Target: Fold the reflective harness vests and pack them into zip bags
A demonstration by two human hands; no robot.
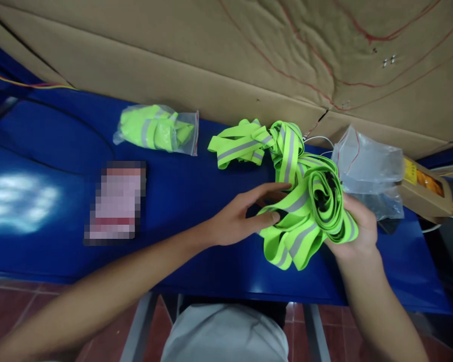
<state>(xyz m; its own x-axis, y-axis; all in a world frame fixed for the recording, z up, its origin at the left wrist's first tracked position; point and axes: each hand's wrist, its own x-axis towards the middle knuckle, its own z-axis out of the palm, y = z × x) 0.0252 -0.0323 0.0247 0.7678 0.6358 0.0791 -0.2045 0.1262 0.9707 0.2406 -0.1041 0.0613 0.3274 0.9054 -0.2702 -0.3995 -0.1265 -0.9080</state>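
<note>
My right hand (357, 226) is closed around a bundle of fluorescent yellow-green reflective straps (298, 201) with grey stripes, partly wound into a roll. Its fingers are mostly hidden behind the roll. From the left, my left hand (237, 213) holds the loose loops, its thumb in front of the strap and its other fingers partly behind it. More of the same strapping (241, 146) lies crumpled on the blue table (181, 196), just beyond my hands, and seems to run into the bundle.
A clear zip bag (156, 128) with similar yellow-green straps lies at the back left. Nearer is a blurred-out rectangular object (117, 201). Clear plastic bags (368, 163) and a cardboard box (425, 191) stand at right. A brown padded panel (173, 55) borders the table's back.
</note>
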